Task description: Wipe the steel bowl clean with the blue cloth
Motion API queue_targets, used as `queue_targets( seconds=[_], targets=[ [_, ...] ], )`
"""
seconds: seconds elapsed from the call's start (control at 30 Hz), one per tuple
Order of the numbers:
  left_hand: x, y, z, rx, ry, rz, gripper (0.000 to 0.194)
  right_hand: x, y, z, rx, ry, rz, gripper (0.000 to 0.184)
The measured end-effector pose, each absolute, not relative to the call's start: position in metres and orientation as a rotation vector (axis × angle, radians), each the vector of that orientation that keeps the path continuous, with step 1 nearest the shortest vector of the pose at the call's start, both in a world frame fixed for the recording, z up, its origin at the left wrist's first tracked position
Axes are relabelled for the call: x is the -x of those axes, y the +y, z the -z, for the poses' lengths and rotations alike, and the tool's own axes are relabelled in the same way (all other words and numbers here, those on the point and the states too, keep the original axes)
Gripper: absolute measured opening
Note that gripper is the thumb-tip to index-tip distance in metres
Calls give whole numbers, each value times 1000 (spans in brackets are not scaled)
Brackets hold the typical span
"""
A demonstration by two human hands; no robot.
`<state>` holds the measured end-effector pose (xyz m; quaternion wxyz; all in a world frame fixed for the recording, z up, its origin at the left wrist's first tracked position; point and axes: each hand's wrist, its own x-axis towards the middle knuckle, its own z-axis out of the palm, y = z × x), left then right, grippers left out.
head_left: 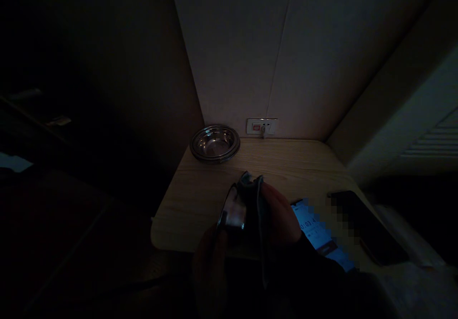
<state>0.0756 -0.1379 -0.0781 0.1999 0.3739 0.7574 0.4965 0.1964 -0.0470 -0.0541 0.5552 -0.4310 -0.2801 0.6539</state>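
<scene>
My left hand [211, 257] is closed around the lower edge of a glossy, dark-rimmed thing that looks like a pair of glasses [234, 209]; its shiny surface reflects a pale patch. My right hand [282, 214] grips a dark cloth [261, 209] with folded, lighter edges standing up at its top. The cloth is right beside the glasses, above the front of a small wooden table [179, 209]. Deep shadow hides most of my fingers and the lower parts of both things.
Stacked metal bowls [215, 143] stand at the table's back left. A wall socket [261, 126] with a red switch is behind them. To the right of my hand lie a lit phone [318, 233] showing a timer and a dark phone [372, 228].
</scene>
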Motion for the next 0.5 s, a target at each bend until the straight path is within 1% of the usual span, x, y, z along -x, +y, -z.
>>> queue_targets(
  seconds=[0.07,0.13,0.27,0.37,0.5],
  targets=[
    [-73,-138,80,-1082,2168,-1430,28,-197,-53,51,989,-589,-1587,33],
    [-74,-136,76,-1081,2091,-1395,26,-198,-57,50,997,-575,-1590,32],
    [-76,-131,64,-1026,1962,-1305,26,-200,-62,53,1024,-532,-1578,35],
    [-75,-132,64,-971,2030,-1262,28,-206,-65,57,1078,-539,-1535,39],
    [-74,-138,67,-958,2154,-1265,29,-215,-69,59,1231,-660,-1391,38]
  ],
)
